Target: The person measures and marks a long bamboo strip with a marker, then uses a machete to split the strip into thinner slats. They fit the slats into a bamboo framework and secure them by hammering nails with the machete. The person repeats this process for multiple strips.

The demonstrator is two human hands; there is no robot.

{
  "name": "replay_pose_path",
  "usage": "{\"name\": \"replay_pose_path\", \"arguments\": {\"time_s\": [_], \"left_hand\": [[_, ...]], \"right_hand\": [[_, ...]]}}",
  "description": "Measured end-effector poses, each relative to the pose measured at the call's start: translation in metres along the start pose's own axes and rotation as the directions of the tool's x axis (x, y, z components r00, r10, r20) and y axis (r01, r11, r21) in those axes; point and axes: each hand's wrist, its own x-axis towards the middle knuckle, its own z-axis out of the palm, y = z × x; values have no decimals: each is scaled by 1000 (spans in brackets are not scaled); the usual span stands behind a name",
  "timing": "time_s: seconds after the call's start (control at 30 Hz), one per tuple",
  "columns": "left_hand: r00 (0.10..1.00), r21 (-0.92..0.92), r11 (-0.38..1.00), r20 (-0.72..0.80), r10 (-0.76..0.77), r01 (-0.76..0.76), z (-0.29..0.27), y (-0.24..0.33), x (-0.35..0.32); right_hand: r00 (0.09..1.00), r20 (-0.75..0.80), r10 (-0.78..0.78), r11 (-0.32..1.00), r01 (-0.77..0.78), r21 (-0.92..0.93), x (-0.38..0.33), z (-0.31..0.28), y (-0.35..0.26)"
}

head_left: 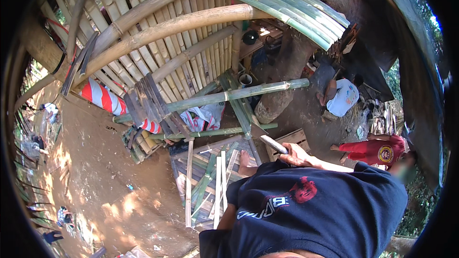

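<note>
My right hand (296, 155) is closed round the thick grey handle of a machete (273, 144). Its dark blade points away to the upper left, towards the crossed bamboo poles, and is hard to make out against them. Of my left arm (229, 216), only a bit of skin shows below the dark sleeve; the left hand is hidden. Close to that arm, pale split bamboo strips (224, 181) lean over a low bamboo-slat platform (206, 199). My bare foot (245, 161) rests at the platform's right side.
A green bamboo pole (229, 96) crosses ahead, above a white sack (206, 116). Behind it rises a bamboo-slat wall (174, 67). A wooden crate (292, 144) sits near my right hand. To the right are a crouching person in a light shirt (343, 98) and a person in red (382, 150).
</note>
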Motion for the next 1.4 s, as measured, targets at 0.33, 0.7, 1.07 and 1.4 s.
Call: {"name": "replay_pose_path", "arguments": {"time_s": [0.33, 0.7, 1.07, 1.4], "left_hand": [[985, -137, 990, -170, 21, -45, -35, 3, -100], [852, -458, 726, -373, 366, -513, -16, 143, -221], [288, -800, 416, 315, 904, -432, 132, 394, -356], [142, -600, 683, 699, 701, -416, 170, 468, -292]], "right_hand": [[1000, 1, 0, 998, 0, -66, 5, 14, 16], [992, 6, -129, 988, 129, -88, 26, 26, 31], [993, -80, -90, 995, 87, -37, 39, 24, 3], [969, -242, 40, 991, -8, 132, 50, -6, 30]]}}
